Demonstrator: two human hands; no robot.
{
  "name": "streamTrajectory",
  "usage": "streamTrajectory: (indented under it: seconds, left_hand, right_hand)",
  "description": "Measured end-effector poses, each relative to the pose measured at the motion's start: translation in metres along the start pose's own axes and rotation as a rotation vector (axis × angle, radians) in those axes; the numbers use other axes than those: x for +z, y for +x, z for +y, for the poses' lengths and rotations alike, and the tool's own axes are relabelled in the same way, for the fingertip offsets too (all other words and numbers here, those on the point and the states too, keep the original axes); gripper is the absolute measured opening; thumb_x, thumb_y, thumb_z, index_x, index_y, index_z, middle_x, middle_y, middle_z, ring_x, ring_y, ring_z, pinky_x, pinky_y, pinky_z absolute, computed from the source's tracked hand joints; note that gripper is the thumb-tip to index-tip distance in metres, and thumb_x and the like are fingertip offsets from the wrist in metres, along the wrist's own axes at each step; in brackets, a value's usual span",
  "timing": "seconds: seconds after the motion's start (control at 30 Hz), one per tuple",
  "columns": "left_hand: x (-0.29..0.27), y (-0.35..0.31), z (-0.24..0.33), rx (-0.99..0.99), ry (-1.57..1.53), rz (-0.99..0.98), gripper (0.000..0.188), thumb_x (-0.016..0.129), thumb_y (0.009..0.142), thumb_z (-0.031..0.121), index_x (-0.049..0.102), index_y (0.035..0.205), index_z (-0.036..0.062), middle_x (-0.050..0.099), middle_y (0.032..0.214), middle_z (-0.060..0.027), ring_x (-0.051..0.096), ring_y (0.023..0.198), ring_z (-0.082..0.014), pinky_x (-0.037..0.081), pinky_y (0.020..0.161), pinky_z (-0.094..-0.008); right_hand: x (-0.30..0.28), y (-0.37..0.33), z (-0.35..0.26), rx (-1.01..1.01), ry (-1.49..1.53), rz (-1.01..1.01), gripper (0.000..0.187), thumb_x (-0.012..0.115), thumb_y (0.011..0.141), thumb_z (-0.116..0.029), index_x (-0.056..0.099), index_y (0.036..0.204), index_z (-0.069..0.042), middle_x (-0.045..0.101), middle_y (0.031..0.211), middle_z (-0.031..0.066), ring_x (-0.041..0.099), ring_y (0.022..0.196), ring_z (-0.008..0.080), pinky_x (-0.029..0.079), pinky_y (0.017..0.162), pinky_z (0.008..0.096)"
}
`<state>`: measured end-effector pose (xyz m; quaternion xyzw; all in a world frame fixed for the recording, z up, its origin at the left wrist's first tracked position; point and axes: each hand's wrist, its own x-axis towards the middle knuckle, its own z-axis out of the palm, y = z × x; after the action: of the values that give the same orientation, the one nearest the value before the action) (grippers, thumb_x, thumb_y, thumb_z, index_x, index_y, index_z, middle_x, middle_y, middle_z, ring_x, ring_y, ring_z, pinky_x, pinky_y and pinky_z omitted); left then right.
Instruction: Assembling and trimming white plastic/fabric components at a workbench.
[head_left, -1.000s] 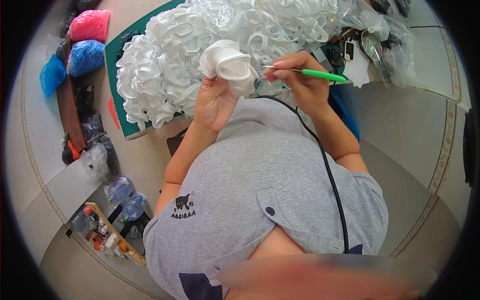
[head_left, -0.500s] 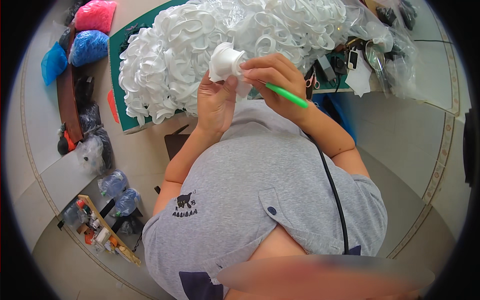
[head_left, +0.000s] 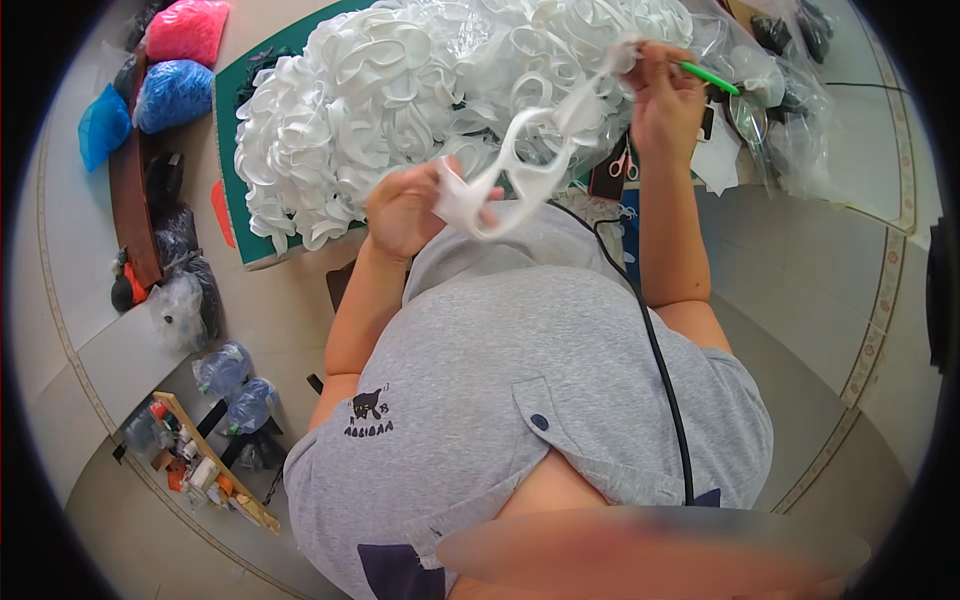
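Observation:
A glossy white ribbon (head_left: 535,180) hangs in loose, looping curls between my two hands, partly smeared by motion. My left hand (head_left: 405,208) is closed on its lower left end, in front of my body. Raised to the far right, my right hand (head_left: 668,105) is closed around the other end of the ribbon. A thin bright green handle (head_left: 710,78) also sticks out of that hand to the right; its working end is hidden by the fingers. Behind the ribbon lies a big heap of similar curled white ribbons (head_left: 330,130).
The heap rests on a green table (head_left: 228,130). On its right side are pink-handled scissors (head_left: 625,165), a dark flat object (head_left: 607,178), a white paper piece (head_left: 716,150) and clear plastic bags (head_left: 800,140). A black cable (head_left: 665,380) runs down my front.
The ribbon was a compact roll held between both hands; now it is unwound and stretched out. My right hand has moved up and right with the green handle, my left slightly down and left.

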<state>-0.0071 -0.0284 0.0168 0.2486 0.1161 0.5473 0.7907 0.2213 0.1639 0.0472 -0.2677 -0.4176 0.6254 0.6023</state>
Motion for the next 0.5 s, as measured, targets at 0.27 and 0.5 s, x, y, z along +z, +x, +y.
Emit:
streamTrajectory:
  seconds: [0.27,0.5]
  left_hand:
    - [0.029,0.047,-0.016,-0.081,0.415,0.476,0.031,0.06,0.09,0.027,0.063,0.105,0.0008,0.06,0.087,0.0001,0.056,0.082,-0.0122,0.043,0.083,-0.0271]
    - [0.031,0.046,-0.015,0.172,0.277,0.377,0.032,0.053,0.091,0.017,0.054,0.118,0.0009,0.062,0.114,-0.0151,0.055,0.114,-0.0222,0.038,0.098,-0.0342]
  right_hand:
    - [0.057,-0.061,-0.015,0.276,0.106,-0.585,0.011,0.06,0.092,-0.013,0.056,0.097,-0.004,0.065,0.097,0.0173,0.063,0.091,0.0213,0.05,0.08,0.0327]
    - [-0.007,-0.02,-0.024,0.07,0.224,-0.021,0.009,0.056,0.093,-0.012,0.06,0.096,-0.005,0.065,0.101,0.007,0.064,0.095,0.0177,0.055,0.084,0.0353]
